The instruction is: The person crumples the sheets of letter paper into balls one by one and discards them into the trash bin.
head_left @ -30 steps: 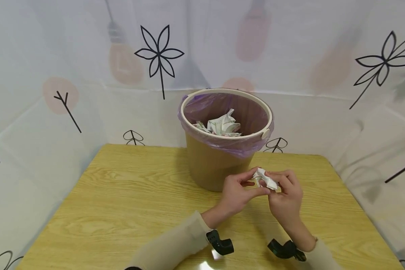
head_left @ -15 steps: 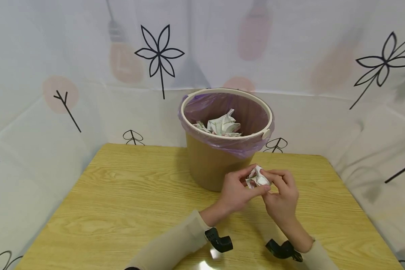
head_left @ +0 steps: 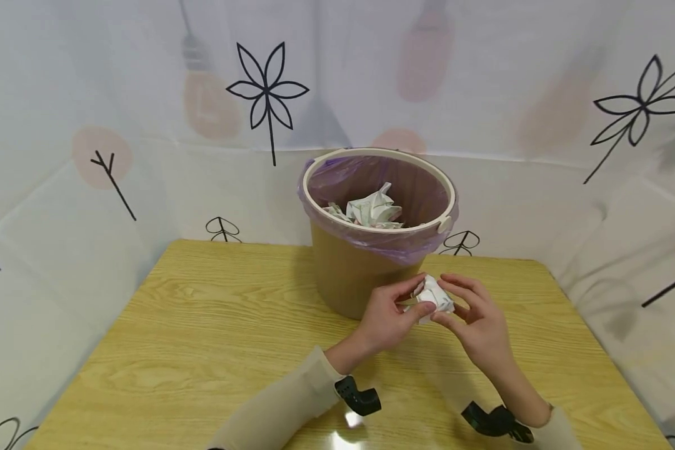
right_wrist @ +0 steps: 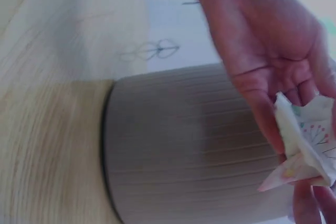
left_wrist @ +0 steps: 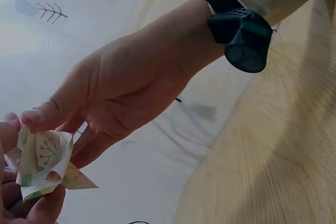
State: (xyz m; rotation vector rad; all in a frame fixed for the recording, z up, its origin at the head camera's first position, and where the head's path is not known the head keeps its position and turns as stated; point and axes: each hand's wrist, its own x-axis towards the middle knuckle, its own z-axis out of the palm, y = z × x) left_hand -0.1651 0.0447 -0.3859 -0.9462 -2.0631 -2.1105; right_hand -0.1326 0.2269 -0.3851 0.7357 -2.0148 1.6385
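In the head view, a small piece of crumpled white paper is held low in front of the bucket's right side. My left hand pinches it between thumb and fingers. On the other side, my right hand has its thumb and fingers curled around the paper more loosely, the index fingertip a little apart from it. Folds of the paper in the left wrist view show printed red berries and green patches. In the right wrist view, the same paper stands between the fingers of both hands.
A tan bucket with a white rim and purple liner stands at the back of the wooden table. Crumpled papers lie inside it. Behind hangs a patterned white cloth.
The paper has shifted slightly left and been turned and squeezed between the hands. My right hand's fingers have spread and loosened from it, while my left hand keeps its pinch.
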